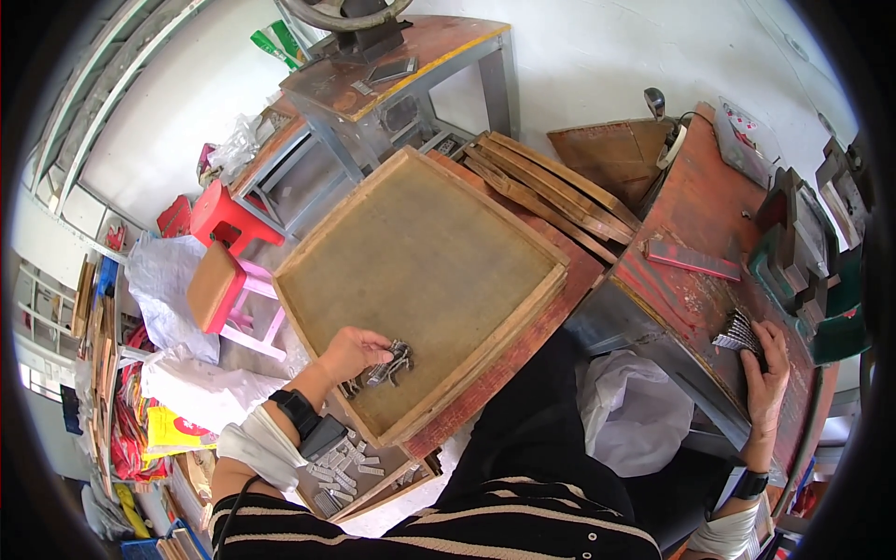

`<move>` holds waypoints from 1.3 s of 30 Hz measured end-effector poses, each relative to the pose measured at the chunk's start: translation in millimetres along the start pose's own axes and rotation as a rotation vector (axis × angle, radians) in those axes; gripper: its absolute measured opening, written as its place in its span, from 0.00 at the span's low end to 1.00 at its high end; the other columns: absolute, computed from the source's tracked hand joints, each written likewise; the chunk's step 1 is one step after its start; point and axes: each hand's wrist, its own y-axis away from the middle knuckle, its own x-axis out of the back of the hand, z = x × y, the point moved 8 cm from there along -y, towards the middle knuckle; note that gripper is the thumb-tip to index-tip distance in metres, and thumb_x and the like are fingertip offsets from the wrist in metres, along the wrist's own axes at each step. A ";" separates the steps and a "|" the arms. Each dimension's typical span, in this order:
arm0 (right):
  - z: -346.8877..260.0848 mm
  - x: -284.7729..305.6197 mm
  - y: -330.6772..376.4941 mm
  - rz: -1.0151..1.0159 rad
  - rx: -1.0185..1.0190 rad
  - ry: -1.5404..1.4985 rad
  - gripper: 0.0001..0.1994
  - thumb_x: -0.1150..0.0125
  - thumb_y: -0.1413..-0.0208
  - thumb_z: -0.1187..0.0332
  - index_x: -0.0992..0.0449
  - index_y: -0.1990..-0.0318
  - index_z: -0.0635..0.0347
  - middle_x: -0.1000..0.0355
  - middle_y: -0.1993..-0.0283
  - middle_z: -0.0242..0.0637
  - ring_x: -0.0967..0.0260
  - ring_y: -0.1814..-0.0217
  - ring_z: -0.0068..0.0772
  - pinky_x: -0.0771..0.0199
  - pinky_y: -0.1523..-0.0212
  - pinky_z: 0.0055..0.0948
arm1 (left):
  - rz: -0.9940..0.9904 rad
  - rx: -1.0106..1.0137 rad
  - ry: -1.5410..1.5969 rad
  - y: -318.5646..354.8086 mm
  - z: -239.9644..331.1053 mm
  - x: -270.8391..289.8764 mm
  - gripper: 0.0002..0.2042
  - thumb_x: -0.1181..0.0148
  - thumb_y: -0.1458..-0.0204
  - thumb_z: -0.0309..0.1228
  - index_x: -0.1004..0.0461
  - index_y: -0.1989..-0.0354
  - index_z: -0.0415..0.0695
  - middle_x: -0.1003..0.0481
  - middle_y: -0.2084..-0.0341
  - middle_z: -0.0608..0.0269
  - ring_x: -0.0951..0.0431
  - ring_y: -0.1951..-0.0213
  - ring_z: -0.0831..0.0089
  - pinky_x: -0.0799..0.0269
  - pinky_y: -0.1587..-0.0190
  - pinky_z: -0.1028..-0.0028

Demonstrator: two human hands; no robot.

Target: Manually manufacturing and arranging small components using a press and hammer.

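My left hand (355, 357) is over the near left corner of a shallow wooden tray (425, 280) with a dull brown-green bottom. Its thumb and fingers are closed on a small bunch of silvery metal pieces (396, 362), whose exact kind is too small to make out. Under that hand, more dark metal bits (350, 386) lie by the tray's rim. On the red workbench to the right, my right hand (765, 378) lies with fingers stretched out. Its fingertips touch the side of a neat row of shiny metal pieces (737, 330).
Below the tray, a wooden drawer (350, 504) holds several flat metal pieces. A red bar (692, 259) lies on the right bench near a green machine (770, 280). Wooden frames (560, 191) are stacked behind the tray. A white plastic bag (635, 411) hangs between the benches; stools (219, 289) stand left.
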 end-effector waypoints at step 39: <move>-7.7 27.3 -6.7 -0.069 0.112 -0.072 0.38 0.27 0.63 0.70 0.36 0.39 0.61 0.31 0.45 0.49 0.38 0.42 0.54 0.35 0.42 0.43 | -0.115 -1.374 -0.196 37.3 418.9 -313.7 0.30 0.30 0.58 0.26 0.33 0.44 0.36 0.31 0.50 0.46 0.30 0.49 0.48 0.33 0.46 0.60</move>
